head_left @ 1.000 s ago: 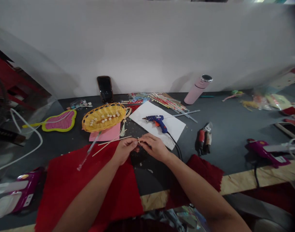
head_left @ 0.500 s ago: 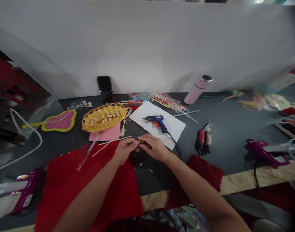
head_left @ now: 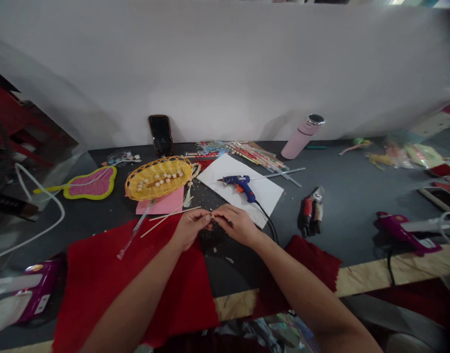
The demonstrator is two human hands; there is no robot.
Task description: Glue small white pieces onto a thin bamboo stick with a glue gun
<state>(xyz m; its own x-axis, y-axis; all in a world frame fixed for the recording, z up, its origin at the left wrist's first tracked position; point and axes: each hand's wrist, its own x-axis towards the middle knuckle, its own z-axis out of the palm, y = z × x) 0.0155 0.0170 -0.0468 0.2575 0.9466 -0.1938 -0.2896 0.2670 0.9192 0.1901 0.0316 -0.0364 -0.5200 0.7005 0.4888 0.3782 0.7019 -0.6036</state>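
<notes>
Pale, wood-like, a small piece [head_left: 212,216] sits mid-frame, pinched between the fingertips of the left hand [head_left: 190,228] and the right hand [head_left: 236,225]. From here it looks mid-handling, not yet set down; its shape is too tiny to tell. Left of centre, rounded beads [head_left: 157,185] lie loose in a woven yellow basket [head_left: 166,168]. A blue plastic glue gun [head_left: 235,180] rests on smooth white paper [head_left: 267,192], right of centre; fuzzy red cloth [head_left: 188,289] spreads lower left.

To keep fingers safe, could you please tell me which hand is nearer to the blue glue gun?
Right. The right hand is just this side of the glue gun; the left hand is farther off to the left.
</notes>
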